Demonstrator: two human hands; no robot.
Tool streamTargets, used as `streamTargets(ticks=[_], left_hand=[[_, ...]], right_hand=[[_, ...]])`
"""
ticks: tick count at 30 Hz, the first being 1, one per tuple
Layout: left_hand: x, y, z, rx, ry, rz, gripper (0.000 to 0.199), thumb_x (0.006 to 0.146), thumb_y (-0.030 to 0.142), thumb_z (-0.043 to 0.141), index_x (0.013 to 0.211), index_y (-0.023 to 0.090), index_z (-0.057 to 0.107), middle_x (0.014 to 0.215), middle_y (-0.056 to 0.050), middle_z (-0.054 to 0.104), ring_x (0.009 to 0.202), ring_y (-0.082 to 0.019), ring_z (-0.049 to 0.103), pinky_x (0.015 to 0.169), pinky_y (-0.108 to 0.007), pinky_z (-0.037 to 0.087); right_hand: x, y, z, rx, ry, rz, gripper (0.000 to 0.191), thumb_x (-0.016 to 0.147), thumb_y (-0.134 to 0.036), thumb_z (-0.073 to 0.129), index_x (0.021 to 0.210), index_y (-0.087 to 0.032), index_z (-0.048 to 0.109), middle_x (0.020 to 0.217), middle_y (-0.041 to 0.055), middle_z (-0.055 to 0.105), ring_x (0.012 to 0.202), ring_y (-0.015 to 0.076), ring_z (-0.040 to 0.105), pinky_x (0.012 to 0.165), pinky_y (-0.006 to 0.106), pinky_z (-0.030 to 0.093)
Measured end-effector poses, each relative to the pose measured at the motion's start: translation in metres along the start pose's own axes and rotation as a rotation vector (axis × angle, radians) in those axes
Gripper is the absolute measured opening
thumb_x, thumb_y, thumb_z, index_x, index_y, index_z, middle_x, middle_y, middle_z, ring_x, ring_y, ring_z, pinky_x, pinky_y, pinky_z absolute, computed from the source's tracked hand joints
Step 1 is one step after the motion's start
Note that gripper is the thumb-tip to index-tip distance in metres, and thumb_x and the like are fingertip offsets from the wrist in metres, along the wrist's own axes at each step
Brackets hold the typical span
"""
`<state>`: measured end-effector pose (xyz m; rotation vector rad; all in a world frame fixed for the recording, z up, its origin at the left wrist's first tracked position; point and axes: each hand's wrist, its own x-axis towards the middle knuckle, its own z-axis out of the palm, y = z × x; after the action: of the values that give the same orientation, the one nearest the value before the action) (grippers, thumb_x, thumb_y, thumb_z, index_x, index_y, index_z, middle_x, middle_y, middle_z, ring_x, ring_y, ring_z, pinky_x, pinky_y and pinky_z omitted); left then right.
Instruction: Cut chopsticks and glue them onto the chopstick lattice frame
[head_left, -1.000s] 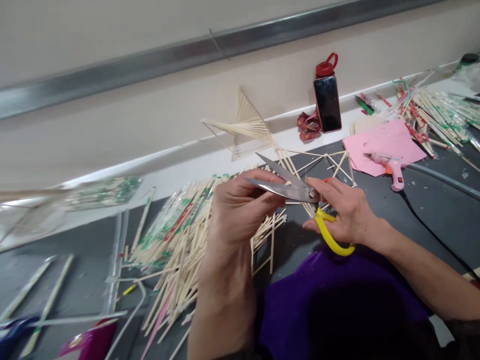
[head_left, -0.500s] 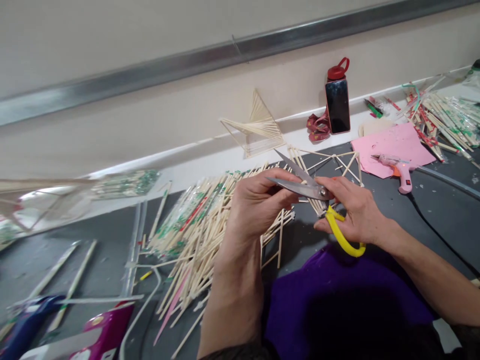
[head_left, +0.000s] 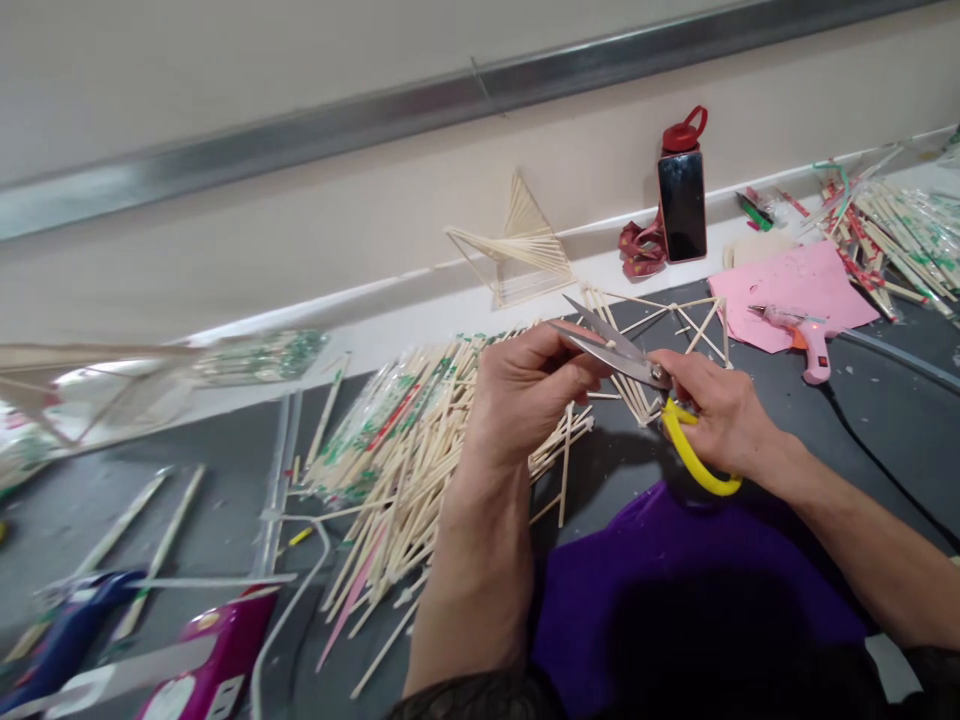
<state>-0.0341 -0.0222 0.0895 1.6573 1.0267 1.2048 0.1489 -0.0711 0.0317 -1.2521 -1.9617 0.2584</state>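
My right hand (head_left: 709, 405) grips scissors (head_left: 626, 362) by their yellow handles, with the blades partly apart and pointing left. My left hand (head_left: 536, 385) is closed in a pinch beside the blades. A short pale end of a thin wooden stick (head_left: 611, 345) shows between the blades; my fingers hide most of it. Behind and below the scissors lies a frame of joined sticks (head_left: 673, 308) on the dark table. A heap of loose wooden sticks (head_left: 420, 470) spreads to the left, partly behind my left forearm.
A pink glue gun (head_left: 814, 350) with a lit red switch rests on a pink sheet (head_left: 832, 275). A phone (head_left: 683, 208) leans against a red-capped bottle (head_left: 681, 132). A twisted stick model (head_left: 517, 245) stands by the wall. A magenta tool (head_left: 232, 640) lies lower left.
The scissor blades have come closer together, and the pale stick end now shows between them. My view has shifted a little, so most things appear slightly further right.
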Motion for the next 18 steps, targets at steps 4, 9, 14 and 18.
streamTargets(ticks=[4, 9, 14, 18], left_hand=[[0.0, -0.001, 0.005, -0.001, 0.021, -0.023, 0.005, 0.065, 0.018, 0.068, 0.07, 0.019, 0.068, 0.053, 0.004, 0.06, 0.044, -0.008, 0.052, 0.039, -0.019, 0.04], [0.002, -0.002, 0.007, -0.071, 0.031, -0.086, 0.01, 0.06, 0.015, 0.068, 0.069, 0.018, 0.068, 0.05, 0.005, 0.058, 0.04, -0.007, 0.046, 0.036, -0.018, 0.034], [0.002, -0.008, 0.002, -0.011, 0.0, -0.008, 0.005, 0.07, 0.019, 0.067, 0.07, 0.019, 0.071, 0.056, 0.003, 0.063, 0.043, -0.005, 0.045, 0.04, -0.018, 0.034], [0.001, -0.011, 0.0, -0.014, -0.032, 0.002, 0.006, 0.073, 0.022, 0.067, 0.072, 0.02, 0.072, 0.061, 0.002, 0.066, 0.043, -0.006, 0.046, 0.04, -0.019, 0.035]], right_hand=[[0.001, 0.001, -0.002, -0.018, 0.015, 0.017, 0.036, 0.075, -0.018, 0.05, 0.11, -0.019, 0.059, 0.08, 0.002, 0.061, 0.065, 0.0149, 0.051, 0.06, 0.027, 0.039], [0.001, 0.003, 0.0, -0.024, 0.043, 0.023, 0.037, 0.074, -0.017, 0.051, 0.11, -0.019, 0.06, 0.081, 0.002, 0.064, 0.064, 0.014, 0.052, 0.06, 0.026, 0.039], [0.001, 0.003, 0.0, 0.003, 0.021, 0.048, 0.036, 0.08, -0.031, 0.059, 0.113, -0.018, 0.06, 0.083, 0.0026, 0.065, 0.063, 0.0138, 0.054, 0.061, 0.027, 0.04], [0.001, 0.004, -0.003, 0.028, -0.006, 0.035, 0.042, 0.082, -0.047, 0.061, 0.113, -0.019, 0.06, 0.087, 0.003, 0.066, 0.066, 0.0138, 0.056, 0.063, 0.028, 0.041]])
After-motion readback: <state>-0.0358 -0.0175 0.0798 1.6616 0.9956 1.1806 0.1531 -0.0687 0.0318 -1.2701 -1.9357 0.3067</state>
